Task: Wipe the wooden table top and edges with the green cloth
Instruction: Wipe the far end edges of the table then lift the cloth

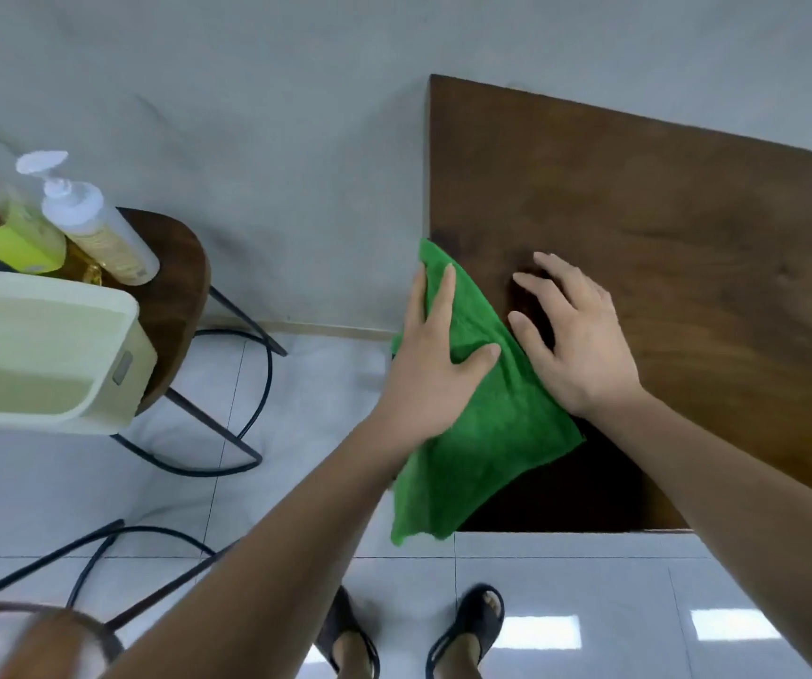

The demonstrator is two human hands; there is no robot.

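Grey wall and pale floor tiles; at left, a stool [176,291] carries pump bottles [100,232] and a cream basin [51,355]. The left hand [435,360], fingers straight and slightly spread, presses the green cloth [492,443], which is draped over the left edge of the table [688,213]. The right hand [577,345] lies splayed on the wood, its heel on the cloth. Edge wiping looks to be the step in hand; the next move calls for sliding the cloth along the edge.

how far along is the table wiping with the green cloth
Done: cannot tell; the wooden table top shows no wipe marks. In hand: the green cloth is draped over the table's left edge near the front corner, the left hand pressing it flat, the right hand resting partly on it with fingers on the wood. Left: likely the wide top beyond the hands and the other edges.
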